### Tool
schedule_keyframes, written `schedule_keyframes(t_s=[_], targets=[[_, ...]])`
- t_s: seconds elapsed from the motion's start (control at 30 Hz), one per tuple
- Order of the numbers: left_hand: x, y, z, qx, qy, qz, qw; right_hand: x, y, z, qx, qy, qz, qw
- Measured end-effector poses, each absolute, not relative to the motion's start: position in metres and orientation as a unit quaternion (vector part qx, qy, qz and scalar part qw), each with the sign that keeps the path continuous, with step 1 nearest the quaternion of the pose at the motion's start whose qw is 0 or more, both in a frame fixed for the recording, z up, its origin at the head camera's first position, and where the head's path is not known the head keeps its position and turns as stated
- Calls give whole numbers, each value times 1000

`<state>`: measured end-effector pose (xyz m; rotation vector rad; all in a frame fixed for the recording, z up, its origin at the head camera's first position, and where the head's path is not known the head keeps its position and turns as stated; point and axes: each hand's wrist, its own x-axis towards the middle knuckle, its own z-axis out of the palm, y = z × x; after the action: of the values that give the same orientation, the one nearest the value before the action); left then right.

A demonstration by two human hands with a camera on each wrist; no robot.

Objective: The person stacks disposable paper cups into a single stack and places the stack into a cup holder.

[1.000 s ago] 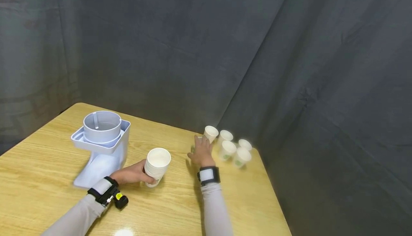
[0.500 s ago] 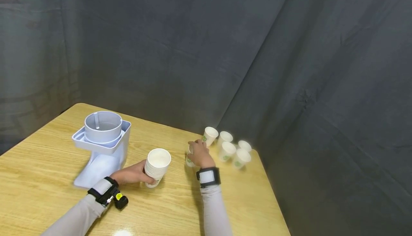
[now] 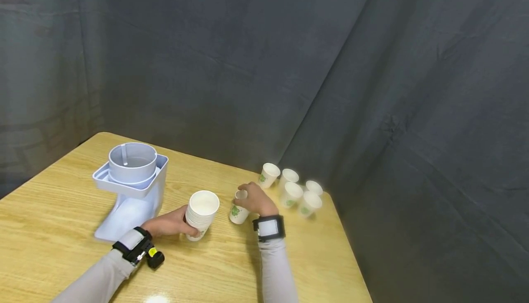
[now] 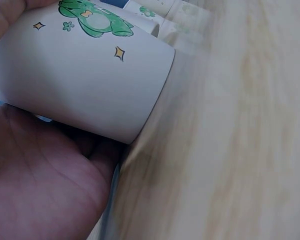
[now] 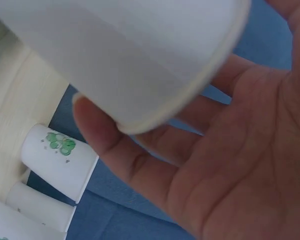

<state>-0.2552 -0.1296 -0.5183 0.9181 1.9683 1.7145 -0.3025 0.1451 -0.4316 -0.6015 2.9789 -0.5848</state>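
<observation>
In the head view my left hand (image 3: 169, 222) grips a stack of nested white paper cups (image 3: 201, 213) near the table's middle, thumb across its near side. The left wrist view shows the outermost cup (image 4: 85, 80) close up, with a green cartoon animal printed on it and its bottom edge right at the table. To the right of the stack, my right hand (image 3: 257, 200) holds a single paper cup (image 3: 238, 214) by its upper part from above. In the right wrist view the fingers (image 5: 140, 167) lie round the rim of this upright cup (image 5: 125, 55).
Several more paper cups (image 3: 292, 194) stand at the back right corner of the wooden table (image 3: 206, 275). A pale plastic appliance (image 3: 128, 216) with a round container (image 3: 131, 170) on top stands left of the stack. Dark curtains (image 3: 231, 64) hang behind and to the right.
My right hand has moved left and nearer to me with the single cup, away from the group of cups toward the stack. The left hand and its stack have stayed in place.
</observation>
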Motion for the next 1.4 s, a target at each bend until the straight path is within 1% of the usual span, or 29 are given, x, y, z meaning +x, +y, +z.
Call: schedule_keyframes(t_s=[0.13,0.23,0.5,0.73,0.83,1.03,1.27,1.4], targets=[[-255,-129,-520,317,702,609,188,-298,143,-427,-204,957,-202,34],[-254,-128,-520,312,705,608,189,-293,141,-423,-215,954,-210,22],[-254,-128,-520,317,703,607,192,-277,136,-402,-223,936,-268,-51],[-254,-129,-518,317,704,607,189,-266,134,-387,-240,912,-302,-137],[-254,-129,-518,318,703,607,189,-263,134,-383,-243,903,-317,-157],[-254,-129,-517,327,697,609,189,-254,131,-375,-258,889,-340,-168],[-255,-128,-517,316,702,609,192,-243,120,-369,-285,881,-346,-154],[-255,-129,-518,321,697,611,192,-243,115,-370,-313,870,-345,-161]])
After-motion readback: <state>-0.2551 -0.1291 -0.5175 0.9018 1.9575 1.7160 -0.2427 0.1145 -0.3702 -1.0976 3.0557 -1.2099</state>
